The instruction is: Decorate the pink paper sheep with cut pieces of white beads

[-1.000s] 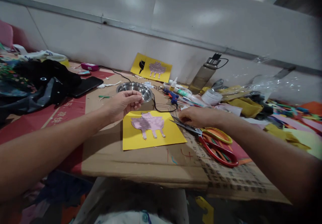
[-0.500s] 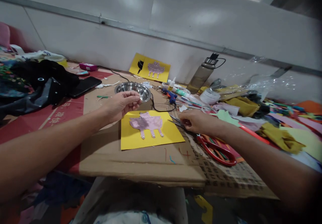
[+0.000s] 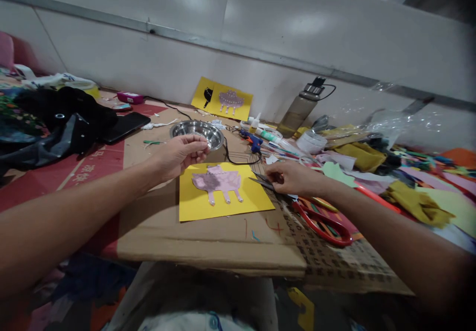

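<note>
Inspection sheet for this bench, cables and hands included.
Surface: brown-and-red cardboard.
Work: yellow card with pink cutout, flat; beads at three leg tips.
Clutter: red-handled scissors and paper scraps right; black phone left.
Left hand: fingertips pinched, near steel bowl; contents unclear.
Right hand: fingers curled at the scissors; grip unclear.
Cables: black cable near blue glue gun; thin black cord farther left.
Surroundings: panelled wall, second yellow card against it; bottle.

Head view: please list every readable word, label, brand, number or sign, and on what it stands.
"1": red, on brown cardboard.
"4": red, on brown cardboard.
Too blurred: black print at right; pale characters on the red panel.
Too small: label on pink box.
</note>
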A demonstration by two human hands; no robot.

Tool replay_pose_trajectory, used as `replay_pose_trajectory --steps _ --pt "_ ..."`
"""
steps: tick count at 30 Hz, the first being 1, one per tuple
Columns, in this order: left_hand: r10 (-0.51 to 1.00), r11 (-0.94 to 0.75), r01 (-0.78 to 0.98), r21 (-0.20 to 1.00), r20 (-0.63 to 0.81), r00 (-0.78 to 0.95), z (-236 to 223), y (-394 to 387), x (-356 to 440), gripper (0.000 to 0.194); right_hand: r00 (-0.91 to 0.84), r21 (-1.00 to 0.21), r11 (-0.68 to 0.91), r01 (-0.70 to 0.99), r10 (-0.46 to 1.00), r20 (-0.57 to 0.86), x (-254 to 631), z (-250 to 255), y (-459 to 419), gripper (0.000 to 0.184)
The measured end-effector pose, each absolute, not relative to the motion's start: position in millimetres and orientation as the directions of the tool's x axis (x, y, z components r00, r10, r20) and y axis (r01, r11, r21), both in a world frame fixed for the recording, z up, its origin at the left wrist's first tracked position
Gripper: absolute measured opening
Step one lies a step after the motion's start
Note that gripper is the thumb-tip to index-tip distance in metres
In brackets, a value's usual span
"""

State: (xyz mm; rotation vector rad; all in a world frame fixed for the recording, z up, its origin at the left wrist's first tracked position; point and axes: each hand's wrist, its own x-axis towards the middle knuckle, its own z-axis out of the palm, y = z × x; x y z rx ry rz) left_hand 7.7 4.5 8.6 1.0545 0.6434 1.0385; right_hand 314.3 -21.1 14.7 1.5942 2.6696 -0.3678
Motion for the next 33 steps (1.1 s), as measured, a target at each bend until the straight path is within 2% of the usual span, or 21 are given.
replay_pose_trajectory --steps 3,7,9,12,15,22,33 --pt "0.918 0.131 -0.368 0.921 0.028 0.397 8.4 4.0 8.6 0.008 -0.454 -0.291 0.419 0.86 0.888 -0.065 312.3 15.3 -22.2 0.005" --pt "0.916 0.137 -0.359 0.923 0.02 0.401 7.9 3.9 9.9 0.009 -0.414 -0.514 0.374 0.772 0.909 0.039 298.5 14.2 -18.7 0.012" --pt "0.915 0.136 -0.355 0.925 0.02 0.402 8.1 3.7 10.1 0.01 -0.402 -0.602 0.346 0.719 0.915 0.046 287.6 10.9 -14.6 0.014" --pt "0.917 0.135 -0.353 0.926 0.019 0.399 9.2 2.8 10.2 0.009 -0.406 -0.664 0.317 0.678 0.913 0.021 272.7 2.8 -6.9 0.016" --pt "0.921 0.139 -0.357 0.924 0.013 0.39 10.2 1.8 10.4 0.009 -0.404 -0.646 0.32 0.693 0.915 0.02 265.3 -6.4 1.6 0.017" --pt "0.917 0.131 -0.357 0.925 0.024 0.398 8.6 3.2 9.8 0.009 -0.41 -0.515 0.365 0.775 0.912 0.03 258.8 -9.3 5.7 0.019" --pt "0.92 0.13 -0.354 0.926 0.02 0.392 8.0 3.6 10.1 0.008 -0.413 -0.515 0.347 0.784 0.911 -0.014 256.1 -9.6 9.3 0.018"
